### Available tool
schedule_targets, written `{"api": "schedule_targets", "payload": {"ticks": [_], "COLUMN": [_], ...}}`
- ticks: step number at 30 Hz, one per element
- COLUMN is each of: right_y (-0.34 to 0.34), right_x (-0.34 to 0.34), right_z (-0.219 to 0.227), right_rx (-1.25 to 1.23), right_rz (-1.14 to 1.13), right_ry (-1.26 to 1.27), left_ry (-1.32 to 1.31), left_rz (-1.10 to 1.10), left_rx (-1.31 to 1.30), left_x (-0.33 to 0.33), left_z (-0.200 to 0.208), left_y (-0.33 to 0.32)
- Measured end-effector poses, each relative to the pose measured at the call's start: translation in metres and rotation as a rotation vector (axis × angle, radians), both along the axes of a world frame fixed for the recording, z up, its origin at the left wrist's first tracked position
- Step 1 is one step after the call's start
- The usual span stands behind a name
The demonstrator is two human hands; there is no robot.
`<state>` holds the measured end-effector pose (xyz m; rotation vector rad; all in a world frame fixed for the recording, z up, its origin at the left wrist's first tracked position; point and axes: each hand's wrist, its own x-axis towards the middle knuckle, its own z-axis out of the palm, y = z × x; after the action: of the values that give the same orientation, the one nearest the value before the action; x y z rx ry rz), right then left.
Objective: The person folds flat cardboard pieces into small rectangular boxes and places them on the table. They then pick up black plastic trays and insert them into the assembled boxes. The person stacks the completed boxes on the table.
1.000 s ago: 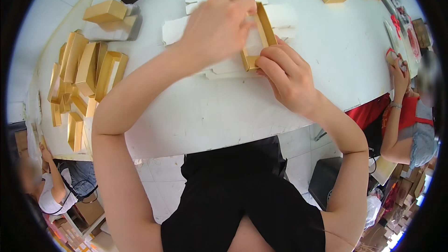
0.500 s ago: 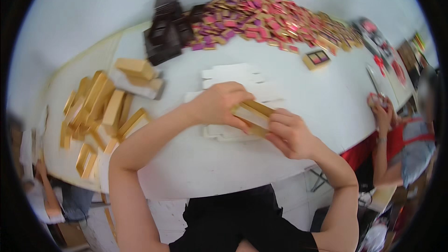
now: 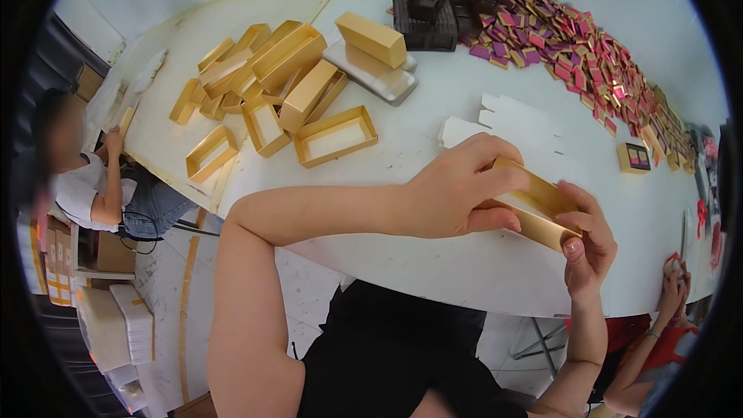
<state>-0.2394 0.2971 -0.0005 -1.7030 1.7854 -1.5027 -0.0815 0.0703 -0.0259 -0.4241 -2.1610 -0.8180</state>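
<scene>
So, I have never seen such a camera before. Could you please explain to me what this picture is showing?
Of course. There is no machine here: these are a person's bare hands. The camera is worn on the person's head and looks down; its fisheye lens bends straight edges.

The left hand and the right hand together hold an open gold box, tilted, over a white table.

Beyond the hands lie flat white card pieces. To the left is a cluster of more gold boxes. At the back stand dark containers, and beside them spreads a large heap of small pink, purple and gold pieces.

Other people sit at both sides, partly in view.
</scene>
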Motion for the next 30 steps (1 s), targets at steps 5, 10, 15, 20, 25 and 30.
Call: {"api": "schedule_targets", "payload": {"ticks": [5, 10, 15, 20, 25, 30], "right_y": [-0.017, -0.016, -0.014, -0.007, -0.008, -0.012], "right_x": [0.005, -0.012, -0.009, -0.01, -0.015, -0.024], "right_z": [0.009, -0.013, -0.066, -0.055, -0.033, -0.03], "right_rx": [0.036, 0.351, 0.245, 0.262, 0.315, 0.392], "right_rz": [0.071, -0.111, -0.165, -0.157, -0.074, -0.037], "right_ry": [0.062, 0.72, 0.849, 0.838, 0.761, 0.614], "left_ry": [-0.041, 0.31, -0.703, -0.147, -0.394, -0.869], "left_rz": [0.215, 1.381, 1.665, 1.14, 0.122, -0.01], "left_rx": [-0.1, -0.574, -0.411, -0.714, -0.378, -0.33], "left_x": [0.025, 0.067, 0.094, 0.033, -0.008, -0.036], "left_z": [0.032, 0.067, 0.057, 0.051, 0.033, 0.02], "left_y": [-0.023, -0.218, -0.302, -0.175, -0.022, 0.004]}}
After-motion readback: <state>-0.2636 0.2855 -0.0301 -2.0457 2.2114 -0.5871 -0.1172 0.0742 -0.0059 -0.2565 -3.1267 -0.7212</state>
